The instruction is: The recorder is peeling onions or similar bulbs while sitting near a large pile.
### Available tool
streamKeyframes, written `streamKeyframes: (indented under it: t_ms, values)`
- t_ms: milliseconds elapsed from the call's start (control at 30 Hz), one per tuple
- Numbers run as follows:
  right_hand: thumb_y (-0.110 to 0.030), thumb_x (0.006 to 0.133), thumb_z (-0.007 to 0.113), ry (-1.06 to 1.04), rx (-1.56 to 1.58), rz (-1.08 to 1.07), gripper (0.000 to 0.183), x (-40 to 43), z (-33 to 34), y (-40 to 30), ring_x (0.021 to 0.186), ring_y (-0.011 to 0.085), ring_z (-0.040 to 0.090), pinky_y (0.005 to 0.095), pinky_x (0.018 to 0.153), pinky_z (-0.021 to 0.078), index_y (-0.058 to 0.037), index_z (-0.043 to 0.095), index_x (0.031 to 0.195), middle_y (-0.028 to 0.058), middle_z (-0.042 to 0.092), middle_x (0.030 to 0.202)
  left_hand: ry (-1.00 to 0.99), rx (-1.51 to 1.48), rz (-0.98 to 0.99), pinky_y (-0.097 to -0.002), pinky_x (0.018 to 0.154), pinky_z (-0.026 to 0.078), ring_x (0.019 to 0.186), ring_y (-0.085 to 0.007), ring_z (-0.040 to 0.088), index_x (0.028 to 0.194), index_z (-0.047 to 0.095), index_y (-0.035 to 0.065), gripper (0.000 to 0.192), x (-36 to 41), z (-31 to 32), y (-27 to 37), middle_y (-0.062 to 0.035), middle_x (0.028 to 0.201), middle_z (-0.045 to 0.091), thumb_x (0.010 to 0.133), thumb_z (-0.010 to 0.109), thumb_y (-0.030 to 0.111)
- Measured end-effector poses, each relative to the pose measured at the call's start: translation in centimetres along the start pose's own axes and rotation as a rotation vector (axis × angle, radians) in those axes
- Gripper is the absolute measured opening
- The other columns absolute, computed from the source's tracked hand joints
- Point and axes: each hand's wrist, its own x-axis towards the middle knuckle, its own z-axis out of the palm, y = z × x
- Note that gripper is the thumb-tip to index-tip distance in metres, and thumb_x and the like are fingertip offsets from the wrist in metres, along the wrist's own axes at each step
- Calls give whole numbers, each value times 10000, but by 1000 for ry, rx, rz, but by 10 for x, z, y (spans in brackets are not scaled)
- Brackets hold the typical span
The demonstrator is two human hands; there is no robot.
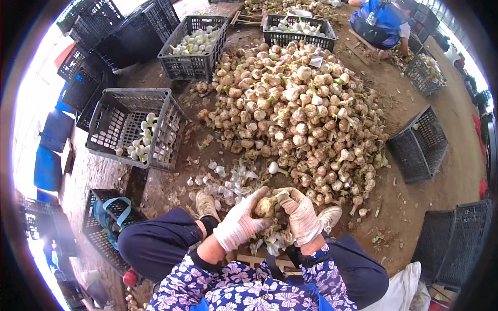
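Observation:
My left hand (244, 222), in a soiled pale work glove, holds a brownish unpeeled garlic bulb (265, 207) between thumb and fingers. From the other side my right hand (300, 217), gloved alike, has its fingers at the bulb's stem end. Papery garlic skins (274, 238) lie below the hands, and more white skins (233, 182) are strewn just beyond. One clean white bulb (274, 168) rests there at the foot of a large heap of unpeeled garlic (295, 105). To the left, a black plastic crate (134, 95) contains several white bulbs (142, 142) at its right side.
Two black crates (186, 64) (299, 42) of white garlic stand behind. A tipped crate (420, 145) is at right, with more crates (453, 243) below it. A co-worker (379, 23) crouches at upper right. Beside my left knee sits a crate (105, 229) with a blue bag.

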Motion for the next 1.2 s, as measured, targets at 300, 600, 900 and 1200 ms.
streamKeyframes:
  t_ms: [300,600,900,1200]
  values:
    - [-194,857,815,-28,263,-73,454,-37,21,20,913,103,636,245,829,529,2,618,1216,44,681,1046,217,459,436,-416,1050,466,1255,-398,546,1393,500,28,826,-31,21,16,-214,1331,565,642,844,51]
    - [-120,961,645,-154,208,6,326,-62,4,0,992,124,648,257,882,519,13,623,1258,55,689,1118,104,135,263,-315,963,507,1096,-223,633,1385,525,-16,705,-51,19,26,-105,1235,633,734,789,40]
    - [-95,944,670,-9,126,-146,235,-56,3,24,961,99,619,248,872,500,-31,655,1170,36,685,1075,-100,-950,-205,-315,727,578,963,-174,669,1399,501,-25,602,-52,20,4,-114,1152,659,941,653,335]
    - [-140,956,658,86,92,-51,172,-56,12,13,815,135,629,270,735,513,-6,626,1059,41,678,918,-139,-625,-132,-272,992,458,1118,-152,584,1523,331,-20,929,-58,17,26,-73,1286,595,754,837,103]
